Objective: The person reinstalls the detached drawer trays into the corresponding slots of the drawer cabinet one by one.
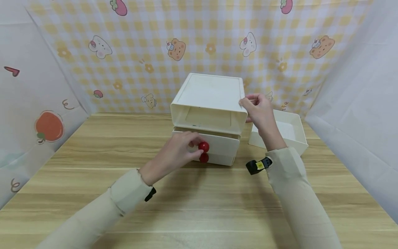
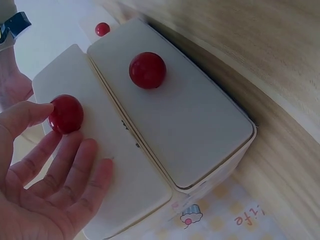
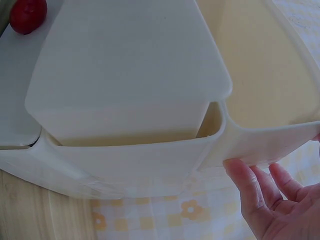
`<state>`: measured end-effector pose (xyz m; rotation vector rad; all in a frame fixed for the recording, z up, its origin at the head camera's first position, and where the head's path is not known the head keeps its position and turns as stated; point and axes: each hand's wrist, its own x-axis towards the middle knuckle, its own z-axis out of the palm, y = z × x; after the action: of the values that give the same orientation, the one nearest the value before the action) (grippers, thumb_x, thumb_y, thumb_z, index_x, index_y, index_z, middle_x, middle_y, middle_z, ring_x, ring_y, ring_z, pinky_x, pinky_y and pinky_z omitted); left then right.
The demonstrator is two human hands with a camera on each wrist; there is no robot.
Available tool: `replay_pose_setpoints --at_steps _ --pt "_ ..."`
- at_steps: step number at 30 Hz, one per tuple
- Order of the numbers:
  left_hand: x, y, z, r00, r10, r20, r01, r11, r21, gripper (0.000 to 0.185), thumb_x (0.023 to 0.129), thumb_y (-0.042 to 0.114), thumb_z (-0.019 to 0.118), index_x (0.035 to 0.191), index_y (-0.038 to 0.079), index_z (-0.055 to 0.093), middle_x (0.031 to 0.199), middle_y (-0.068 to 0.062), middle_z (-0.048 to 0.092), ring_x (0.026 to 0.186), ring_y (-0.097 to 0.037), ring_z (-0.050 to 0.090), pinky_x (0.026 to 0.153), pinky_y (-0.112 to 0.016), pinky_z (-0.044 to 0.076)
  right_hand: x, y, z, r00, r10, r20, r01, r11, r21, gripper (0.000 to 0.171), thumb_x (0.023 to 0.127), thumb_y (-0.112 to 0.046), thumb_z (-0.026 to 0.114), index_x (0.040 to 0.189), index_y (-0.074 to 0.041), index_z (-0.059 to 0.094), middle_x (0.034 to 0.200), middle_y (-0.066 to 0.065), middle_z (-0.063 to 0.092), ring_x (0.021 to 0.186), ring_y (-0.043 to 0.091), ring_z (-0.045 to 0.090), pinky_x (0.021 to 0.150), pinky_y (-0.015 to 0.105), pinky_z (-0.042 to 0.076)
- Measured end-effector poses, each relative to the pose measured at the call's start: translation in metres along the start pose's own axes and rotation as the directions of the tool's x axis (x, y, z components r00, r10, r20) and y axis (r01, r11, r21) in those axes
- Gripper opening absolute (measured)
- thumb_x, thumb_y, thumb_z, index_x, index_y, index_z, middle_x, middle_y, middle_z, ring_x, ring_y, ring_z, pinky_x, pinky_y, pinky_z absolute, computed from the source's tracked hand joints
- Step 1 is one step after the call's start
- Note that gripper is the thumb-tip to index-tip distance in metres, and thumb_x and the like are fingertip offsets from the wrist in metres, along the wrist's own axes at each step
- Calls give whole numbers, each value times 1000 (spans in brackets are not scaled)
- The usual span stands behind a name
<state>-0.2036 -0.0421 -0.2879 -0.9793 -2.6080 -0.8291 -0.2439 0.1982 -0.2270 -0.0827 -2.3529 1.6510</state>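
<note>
**Hands on a white drawer unit, top slot empty**

Checked yellow cloth (image 1: pixel 199 41) with bear and rabbit prints hangs across the back of the head view; plain white sheets close off both sides. Below it, a light wooden counter (image 1: pixel 93 145) fills the lower frame.

A white drawer unit (image 1: pixel 209 100) stands at centre frame, back near the cloth. Its upper slot is open and holds no drawer. Two lower drawer fronts are each fitted with a red round knob: the upper knob (image 1: pixel 203 146) and the lower knob (image 1: pixel 204 158) sit one above the other at centre.

Left hand (image 1: pixel 180 152): reaches in from lower left to the upper knob. In the left wrist view the thumb tip touches the knob (image 2: pixel 65 114) from the left, while the other fingers lie straight and loose against the drawer front (image 2: pixel 130 185) below it. Grip apart; the knob is touched, not enclosed.

Right hand (image 1: pixel 259 110): at the upper right corner of the unit, thumb and fingers curled over its top edge. The right wrist view shows only straight fingertips (image 3: pixel 245 180) under the white rim. Grip reads as clamped on the unit's corner.

A loose white drawer (image 1: pixel 287 133) lies on the counter right of centre, just beside the unit and behind the right wrist.
</note>
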Motion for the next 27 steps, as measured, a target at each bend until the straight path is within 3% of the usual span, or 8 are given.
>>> replay_pose_setpoints --at_steps 16,27 --pt "13 -9 3 1000 -28 14 28 999 -42 20 83 15 68 103 11 66 94 1 65 85 -14 59 76 -25 52 0 -1 -1 1000 2 10 -2 1000 -20 34 85 -28 55 112 -9 48 91 -2 46 61 6 44 48 17 47" --pt "14 -9 5 999 -43 6 43 998 -40 20 83 16 69 102 11 67 97 0 67 87 -14 60 78 -26 53 1 -1 -1 1000 4 16 -3 1000 -17 36 85 -28 55 113 -8 48 90 -2 46 61 5 43 51 21 50"
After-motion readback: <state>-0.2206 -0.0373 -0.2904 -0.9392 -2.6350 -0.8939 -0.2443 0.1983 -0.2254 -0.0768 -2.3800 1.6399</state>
